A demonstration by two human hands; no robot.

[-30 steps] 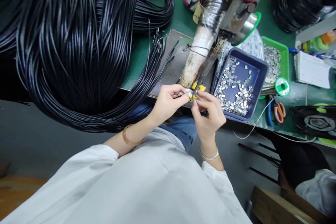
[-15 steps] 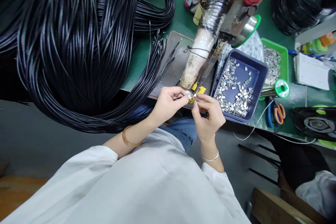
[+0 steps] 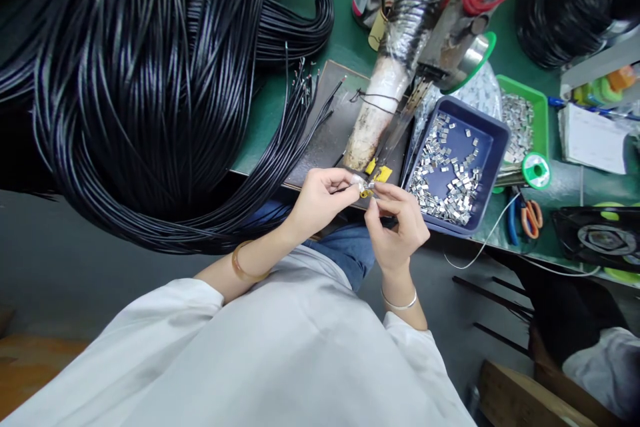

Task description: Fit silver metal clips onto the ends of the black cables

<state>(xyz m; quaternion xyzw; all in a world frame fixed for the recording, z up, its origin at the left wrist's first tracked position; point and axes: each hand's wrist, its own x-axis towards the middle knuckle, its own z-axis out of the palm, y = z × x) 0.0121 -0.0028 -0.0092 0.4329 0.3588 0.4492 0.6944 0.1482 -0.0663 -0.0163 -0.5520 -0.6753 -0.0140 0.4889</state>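
Since the frame before, your right hand (image 3: 397, 223) has shifted only slightly, its thumb tip now a little nearer your body. Your left hand (image 3: 323, 200) is almost where it was.

Left grip: thumb and index together, clamped on a small whitish piece (image 3: 357, 180), just past the worktop's near edge. Right grip: fingertips at a small shiny metal piece (image 3: 371, 185), just right of the whitish one; cannot tell whether thumb and finger close on it. The 2 hands face each other, tips near but apart. Yellow pieces (image 3: 383, 174) show just beyond and between them, partly hidden.

Far side of your hands: a pale, stained duct end (image 3: 363, 143) with a dark tie around it, over a brown board (image 3: 327, 130) on the green worktop (image 3: 273, 107). Left: a large heap of black cables (image 3: 150, 100), stripped ends fanned toward the board. Right of your right hand: a blue tray (image 3: 453, 163) with many loose metal clips (image 3: 463, 193). Farther right: a green tray (image 3: 540, 107), also with metal bits, and 1 green-rimmed spool (image 3: 536, 171) near it. Orange-and-blue-handled pliers (image 3: 531, 219) lie nearer.
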